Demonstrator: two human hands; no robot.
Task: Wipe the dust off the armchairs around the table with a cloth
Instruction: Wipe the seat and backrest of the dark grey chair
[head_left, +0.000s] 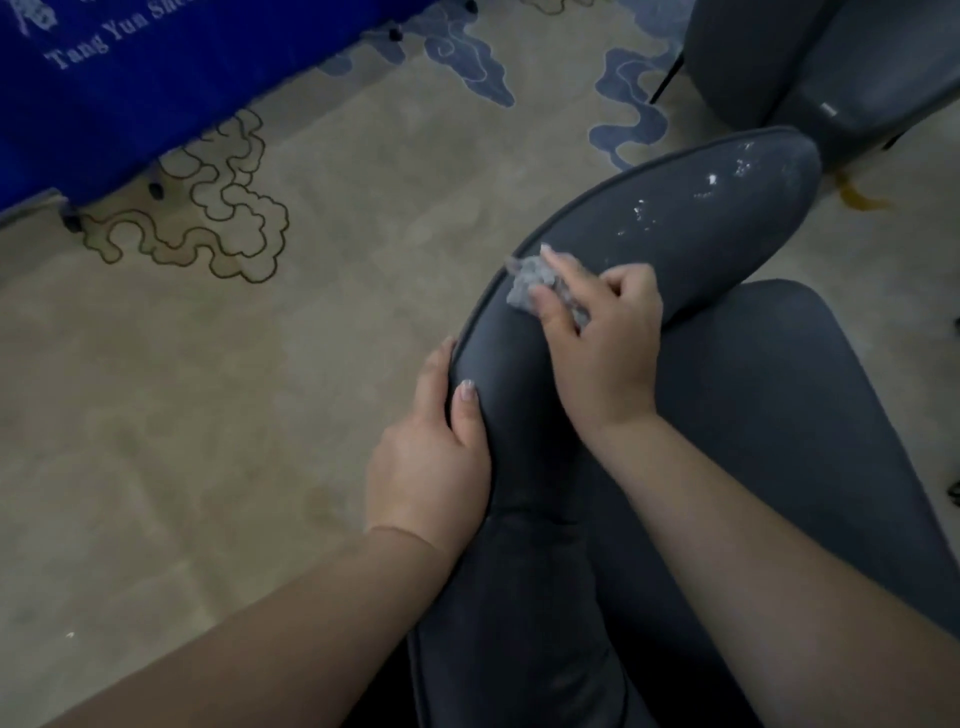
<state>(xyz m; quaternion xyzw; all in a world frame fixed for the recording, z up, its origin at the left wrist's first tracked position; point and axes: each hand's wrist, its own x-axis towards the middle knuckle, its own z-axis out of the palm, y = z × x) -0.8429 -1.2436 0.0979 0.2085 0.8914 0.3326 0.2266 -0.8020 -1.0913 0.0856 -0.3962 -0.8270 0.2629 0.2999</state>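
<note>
**Two hands on a dusty armrest**

Both hands work on the same dark grey armchair (691, 395), seen from above. The right hand (597, 343) has its fingers curled around a crumpled grey cloth (535, 283) and presses it onto the top of the chair's curved armrest (675, 223). The cloth bulges out past the fingertips toward the armrest's piped outer edge. Beyond the cloth, farther along the armrest toward its rounded end, white specks of dust (711, 182) are scattered over the fabric.

Just nearer than the cloth hand, the left hand (431, 457) clamps the same armrest: its thumb lies flat on the top surface and its fingers wrap around the outer edge, out of sight beneath it. The two hands are close but apart, with bare grey fabric between them.

To the right of the wiping hand lies the chair's seat cushion (779, 415). A second grey armchair (831, 67) stands beyond the armrest's tip. Left of both hands spreads a beige carpet (311, 364) with cloud patterns, and a blue tablecloth (156, 88) with white lettering hangs at its far side.
</note>
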